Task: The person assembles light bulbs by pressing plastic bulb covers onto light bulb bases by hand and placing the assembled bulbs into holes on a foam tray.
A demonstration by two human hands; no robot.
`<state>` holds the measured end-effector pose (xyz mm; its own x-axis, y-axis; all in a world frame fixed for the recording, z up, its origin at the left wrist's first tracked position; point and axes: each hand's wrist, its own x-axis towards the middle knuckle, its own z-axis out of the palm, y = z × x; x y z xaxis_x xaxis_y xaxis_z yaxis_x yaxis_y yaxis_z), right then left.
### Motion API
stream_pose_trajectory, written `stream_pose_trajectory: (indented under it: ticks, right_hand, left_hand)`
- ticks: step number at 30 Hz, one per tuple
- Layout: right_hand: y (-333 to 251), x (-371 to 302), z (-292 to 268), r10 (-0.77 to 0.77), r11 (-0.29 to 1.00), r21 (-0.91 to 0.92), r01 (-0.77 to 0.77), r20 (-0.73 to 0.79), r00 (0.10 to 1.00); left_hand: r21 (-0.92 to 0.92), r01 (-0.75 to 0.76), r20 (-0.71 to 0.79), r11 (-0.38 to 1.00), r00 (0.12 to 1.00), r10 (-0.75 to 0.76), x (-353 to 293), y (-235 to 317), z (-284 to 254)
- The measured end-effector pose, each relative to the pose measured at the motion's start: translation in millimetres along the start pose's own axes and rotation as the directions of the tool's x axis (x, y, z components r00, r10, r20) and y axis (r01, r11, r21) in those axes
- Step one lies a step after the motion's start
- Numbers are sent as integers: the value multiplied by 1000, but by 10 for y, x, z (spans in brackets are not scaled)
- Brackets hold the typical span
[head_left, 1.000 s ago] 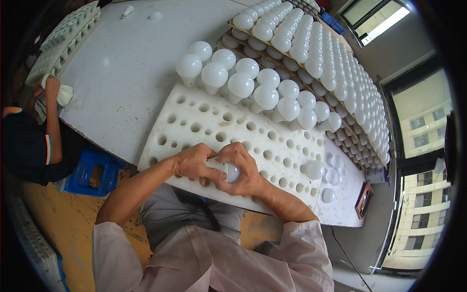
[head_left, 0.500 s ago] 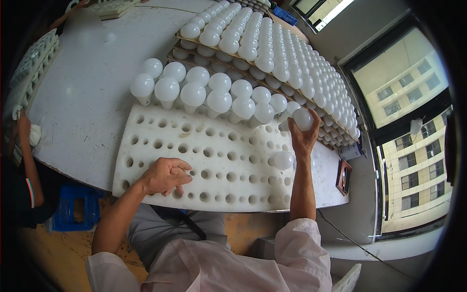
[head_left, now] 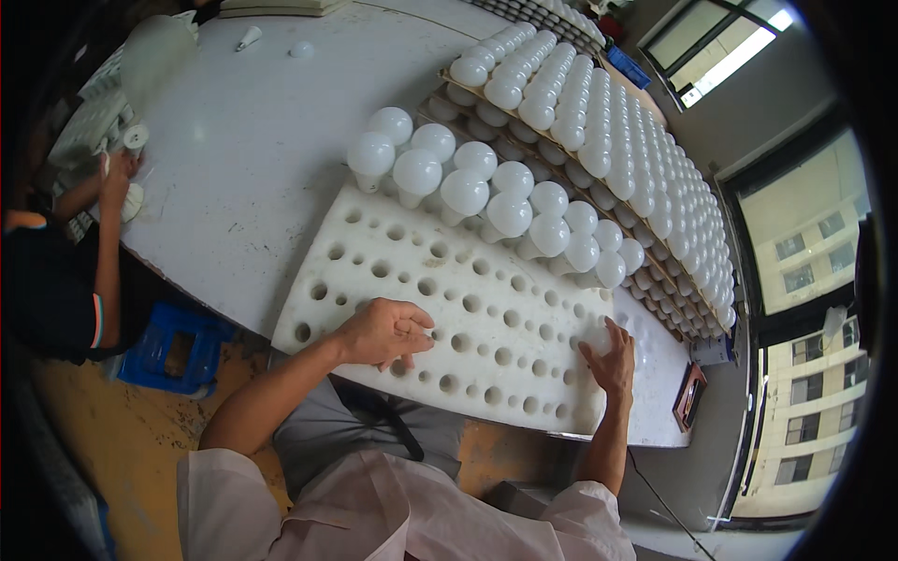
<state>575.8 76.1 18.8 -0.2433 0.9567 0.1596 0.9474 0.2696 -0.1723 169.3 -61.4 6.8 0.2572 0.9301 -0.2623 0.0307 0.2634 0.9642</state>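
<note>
Standing in rows, glossy white bulbs [head_left: 417, 171], holed foam block [head_left: 445, 315], left hand [head_left: 382, 334] loosely curled, empty, right hand [head_left: 613, 363], hold unclear

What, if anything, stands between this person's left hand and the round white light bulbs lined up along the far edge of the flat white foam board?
Nothing visible stands in the way: between the left hand and the light bulbs there is only the top of the foam board, pitted with round holes.

White table [head_left: 234, 187], several things on top.
A holed foam board [head_left: 486, 374] lies along the near edge; stacked bulb trays [head_left: 447, 77] stand beyond, a reddish-brown object [head_left: 690, 396] sits right, a white dome [head_left: 300, 50] lies far off.
</note>
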Motion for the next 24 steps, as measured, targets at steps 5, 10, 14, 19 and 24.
stream_pose_trajectory:
  ticks: [5, 10, 14, 19, 24]
  right_hand:
    - [-110, -122, -285, 85, 931, 364, 35, -307, 948]
    - [-874, 234, -251, -45, -2, 998, 57, -57, 997]
    - [-1657, 320, -99, -316, -127, 985, -114, 69, 946]
    - [-1887, 299, 273, -406, -55, 986, -158, 123, 905]
    - [-1861, 186, 452, -438, 68, 972, -225, 232, 869]
  left_hand:
    - [10, -71, -21, 997, 997, 72, -3, 22, 87]
    - [0, -70, -83, 998, 994, 69, -49, -55, 119]
    - [-28, -85, -100, 996, 992, 82, -126, -84, 66]
    - [425, -279, -611, 861, 613, 501, -414, 97, -637]
    - [513, 181, -799, 839, 459, 389, -147, 55, -1957]
